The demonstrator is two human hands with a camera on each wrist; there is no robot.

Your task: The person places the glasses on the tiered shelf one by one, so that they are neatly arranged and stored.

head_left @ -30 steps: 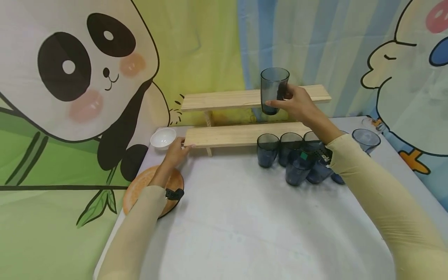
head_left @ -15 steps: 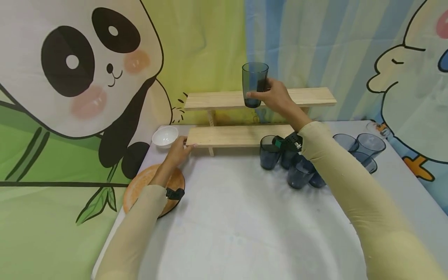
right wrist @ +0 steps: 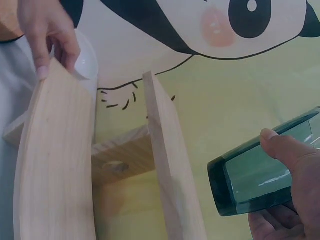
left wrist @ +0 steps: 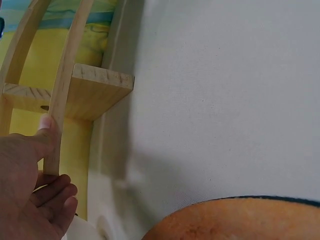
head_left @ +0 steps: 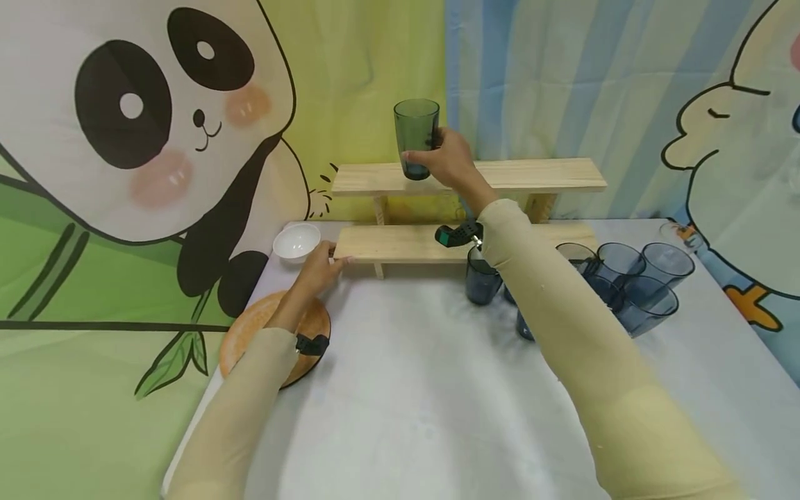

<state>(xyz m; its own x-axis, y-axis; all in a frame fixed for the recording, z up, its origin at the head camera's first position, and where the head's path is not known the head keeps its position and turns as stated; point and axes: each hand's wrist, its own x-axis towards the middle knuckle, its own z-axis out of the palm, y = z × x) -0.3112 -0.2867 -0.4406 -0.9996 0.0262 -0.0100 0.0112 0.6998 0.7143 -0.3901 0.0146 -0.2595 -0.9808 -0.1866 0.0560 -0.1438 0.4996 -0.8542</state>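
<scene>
My right hand grips a tinted drinking glass upright, in front of and just above the upper board of a two-tier wooden shelf. In the right wrist view the glass is apart from the upper board's edge. My left hand holds the left end of the lower board. The left wrist view shows the thumb on one face of that board and the fingers curled at its end. More tinted glasses stand to the right, some hidden behind my right forearm.
A white bowl stands left of the shelf. An orange round plate with a dark rim lies under my left forearm. A white cloth covers the table. Printed curtains hang behind the shelf.
My right hand has carried the glass leftward along the upper board and slightly higher in view. My left hand keeps its hold on the lower board. The head view has shifted a little.
</scene>
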